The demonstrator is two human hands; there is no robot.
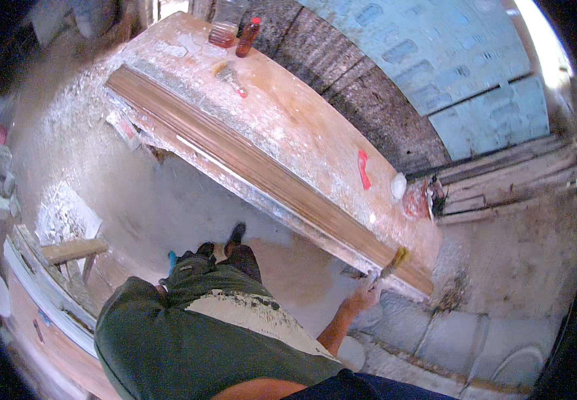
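Note:
In my right hand (366, 295), a paintbrush with yellowish bristles (395, 261) is held at the near right end of a long brown grooved wood moulding (262, 160). The bristles appear to touch the moulding's face. My fingers are wrapped around its pale handle. The moulding lies along the front edge of a worn, white-smeared table (302, 100). Of my left hand (162, 290) only a small patch of skin shows beside the green clothing, its fingers hidden. A narrow blue object (172, 260) shows near it; I cannot tell whether it is held.
At the table's far end stand a red-capped bottle (248, 38) of dark red liquid and a clear container (223, 33). Another brush (230, 78), a red strip (364, 170), a white lump (398, 185) and a reddish bag-like thing (417, 198) lie on it. A wooden trestle (75, 251) stands left.

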